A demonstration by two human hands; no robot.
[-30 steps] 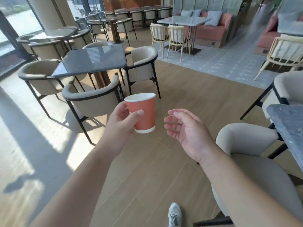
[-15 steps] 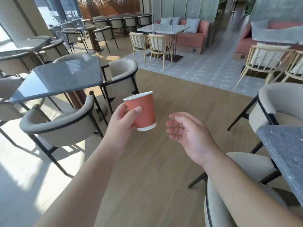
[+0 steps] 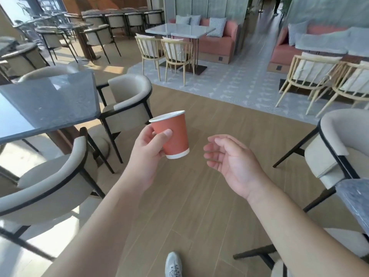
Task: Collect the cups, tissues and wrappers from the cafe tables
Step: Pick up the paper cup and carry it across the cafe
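A terracotta paper cup point(image 3: 175, 136) with a white rim and base is held upright in front of me over the wooden floor. My left hand point(image 3: 148, 150) grips it, thumb on the near side and fingers round the far side. A short way to the right of the cup, my right hand point(image 3: 231, 162) hangs palm up, fingers loosely curled and holding nothing. No tissues or wrappers are in view.
A grey marble table point(image 3: 52, 104) with beige tub chairs point(image 3: 127, 100) stands at the left. Another tub chair point(image 3: 343, 144) and a grey table corner point(image 3: 357, 198) are at the right. Wooden chairs point(image 3: 175, 50), a light table point(image 3: 179, 30) and pink sofas stand ahead across the wooden aisle.
I have walked forward and turned right; the left table and chairs slid further left and nearer. The cup stays in my left hand, and my right hand keeps its pose.
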